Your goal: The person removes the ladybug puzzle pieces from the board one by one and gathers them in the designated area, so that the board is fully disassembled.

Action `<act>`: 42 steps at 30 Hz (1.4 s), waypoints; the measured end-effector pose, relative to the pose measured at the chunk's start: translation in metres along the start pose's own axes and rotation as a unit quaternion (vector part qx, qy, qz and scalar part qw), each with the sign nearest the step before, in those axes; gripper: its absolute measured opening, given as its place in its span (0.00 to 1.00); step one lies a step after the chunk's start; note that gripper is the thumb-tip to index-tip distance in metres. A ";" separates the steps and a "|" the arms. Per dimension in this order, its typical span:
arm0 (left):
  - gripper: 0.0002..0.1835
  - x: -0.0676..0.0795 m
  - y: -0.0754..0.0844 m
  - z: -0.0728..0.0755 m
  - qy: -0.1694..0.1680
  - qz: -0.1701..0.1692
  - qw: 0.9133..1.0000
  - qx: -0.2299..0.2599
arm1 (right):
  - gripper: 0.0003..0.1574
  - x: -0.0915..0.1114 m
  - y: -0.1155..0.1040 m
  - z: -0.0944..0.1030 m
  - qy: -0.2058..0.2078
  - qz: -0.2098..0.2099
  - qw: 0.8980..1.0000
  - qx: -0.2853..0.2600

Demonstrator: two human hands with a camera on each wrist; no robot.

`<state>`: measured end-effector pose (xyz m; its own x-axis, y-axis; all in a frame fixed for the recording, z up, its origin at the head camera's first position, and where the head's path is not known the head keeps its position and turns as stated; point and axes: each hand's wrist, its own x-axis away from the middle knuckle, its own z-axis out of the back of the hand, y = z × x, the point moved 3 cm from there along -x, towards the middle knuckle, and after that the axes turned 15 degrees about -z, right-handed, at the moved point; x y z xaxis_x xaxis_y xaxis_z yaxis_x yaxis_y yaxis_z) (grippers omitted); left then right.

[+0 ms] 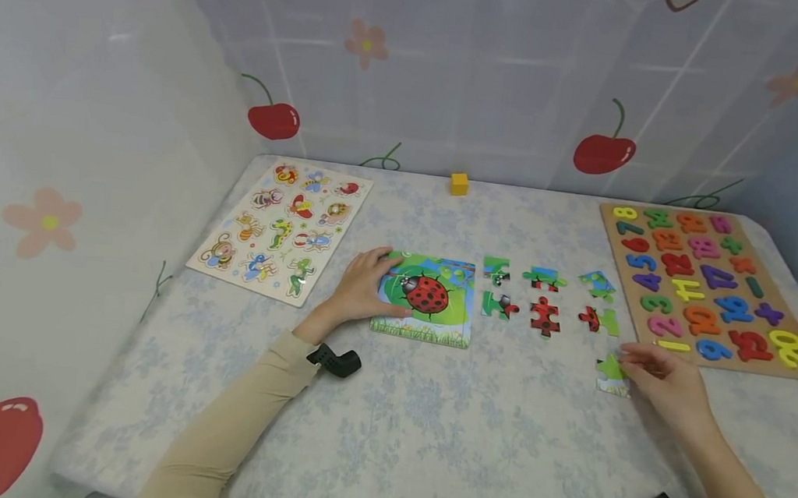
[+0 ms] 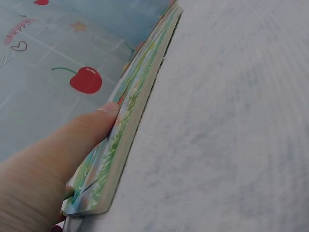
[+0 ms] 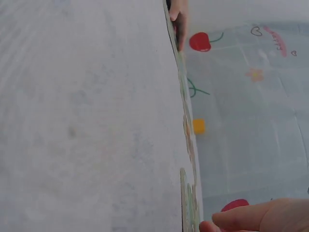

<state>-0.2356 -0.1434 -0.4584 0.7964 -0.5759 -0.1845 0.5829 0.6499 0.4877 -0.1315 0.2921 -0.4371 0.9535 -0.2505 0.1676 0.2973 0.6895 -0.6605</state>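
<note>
My left hand point(image 1: 362, 287) holds the left side of a square ladybug puzzle board point(image 1: 450, 329). Its thumb point(image 2: 91, 126) lies across the picture, while the other fingers are at the upper left edge. Several loose jigsaw pieces lie right of the board in two rows, among them a red spotted piece point(image 1: 545, 317) and a green and red one point(image 1: 606, 322). Below them, nearer the front, my right hand point(image 1: 672, 388) pinches the edge of a green puzzle piece point(image 1: 612, 379). In the right wrist view, the right fingertips point(image 3: 227, 220) meet that piece's edge low in the picture.
A number puzzle board point(image 1: 749, 362) lies at the right, close to the right hand. On the left is an insect picture board point(image 1: 273, 277). A small yellow block point(image 1: 459, 184) sits at the back of the patterned table point(image 1: 426, 439), before the wall covering.
</note>
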 end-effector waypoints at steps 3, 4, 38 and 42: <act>0.53 0.001 0.000 0.000 -0.002 0.001 1.000 0.000 | 0.21 0.003 -0.014 -0.002 -0.010 -0.012 1.000 -0.014; 0.53 0.001 0.000 0.000 -0.002 0.003 1.000 0.001 | 0.22 0.004 -0.021 -0.005 -0.021 -0.010 0.999 -0.022; 0.45 -0.001 -0.004 0.002 0.005 -0.001 1.000 0.031 | 0.24 0.013 -0.166 -0.162 -0.163 0.201 0.960 -0.111; 0.43 0.000 -0.004 0.004 0.010 -0.004 0.999 0.053 | 0.22 0.013 -0.165 -0.163 -0.160 0.202 0.960 -0.112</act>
<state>-0.2388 -0.1481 -0.4569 0.7957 -0.5701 -0.2048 0.5694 0.5884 0.5741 -0.1761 0.0640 -0.4452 0.9656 0.2537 0.0572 -0.0843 0.5134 -0.8540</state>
